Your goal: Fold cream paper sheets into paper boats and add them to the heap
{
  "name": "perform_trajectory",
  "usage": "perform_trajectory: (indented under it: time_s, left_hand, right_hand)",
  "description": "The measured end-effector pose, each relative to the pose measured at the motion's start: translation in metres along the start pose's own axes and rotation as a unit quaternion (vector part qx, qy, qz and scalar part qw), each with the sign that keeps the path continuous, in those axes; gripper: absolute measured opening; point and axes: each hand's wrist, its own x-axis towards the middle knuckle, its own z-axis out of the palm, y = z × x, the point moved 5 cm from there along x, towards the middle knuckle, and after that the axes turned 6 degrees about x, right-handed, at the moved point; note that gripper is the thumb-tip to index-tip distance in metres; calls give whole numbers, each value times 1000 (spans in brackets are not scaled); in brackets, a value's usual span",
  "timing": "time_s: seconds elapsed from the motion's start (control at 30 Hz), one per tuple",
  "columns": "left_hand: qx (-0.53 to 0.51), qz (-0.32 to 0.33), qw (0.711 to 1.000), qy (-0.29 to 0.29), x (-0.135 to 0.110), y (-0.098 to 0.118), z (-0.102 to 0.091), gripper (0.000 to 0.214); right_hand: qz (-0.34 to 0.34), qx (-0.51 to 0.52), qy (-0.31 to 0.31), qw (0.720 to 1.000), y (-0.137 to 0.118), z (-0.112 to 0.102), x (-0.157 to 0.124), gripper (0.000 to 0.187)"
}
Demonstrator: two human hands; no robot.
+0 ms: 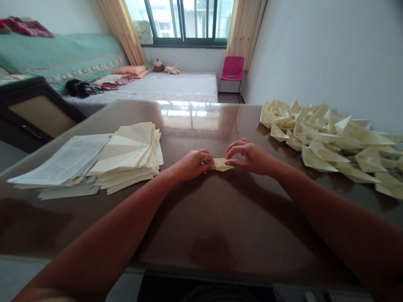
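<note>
A small folded piece of cream paper (221,165) lies on the brown table between my two hands. My left hand (195,163) pinches its left end, fingers closed. At the other end, the thumb and fingers of my right hand (248,156) curl onto the paper and grip it. To the left of my hands sits a stack of creased cream sheets (129,147). A large heap of folded paper boats (324,134) spreads over the table's right side, beyond my right forearm.
Printed sheets (67,157) lie left of the cream stack. The glossy table (217,235) reflects the window. Behind it are a bed (179,86) with toys, a pink chair (233,69) and a dark cabinet (34,109). A white wall (330,54) bounds the right.
</note>
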Motion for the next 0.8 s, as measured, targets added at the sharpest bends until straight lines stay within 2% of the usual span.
perform_trajectory:
  time_s: [0.07, 0.17, 0.3, 0.37, 0.53, 0.7, 0.8]
  left_hand:
    - [8, 14, 1000, -9, -1, 5, 1, 21]
    - [34, 57, 998, -18, -3, 14, 3, 20]
    - [50, 75, 995, -35, -4, 20, 4, 21]
    - [47, 74, 996, -35, -4, 20, 4, 21]
    - [50, 88, 994, -35, -5, 22, 0, 18]
    - [38, 72, 997, 0, -5, 18, -10, 21]
    - [43, 93, 995, -14, -6, 23, -8, 19]
  right_hand:
    - [-23, -33, -5, 999, -11, 2, -2, 27]
    - [-20, -73, -67, 995, -23, 9, -5, 24]
    - [-3, -43, -131, 990, -25, 9, -8, 23]
    - [3, -43, -137, 990, -23, 8, -8, 22]
    - [21, -134, -120, 984, -24, 9, -6, 23]
    - [63, -175, -123, 975, -26, 6, -7, 21]
    - [83, -187, -134, 970, -25, 7, -8, 21]
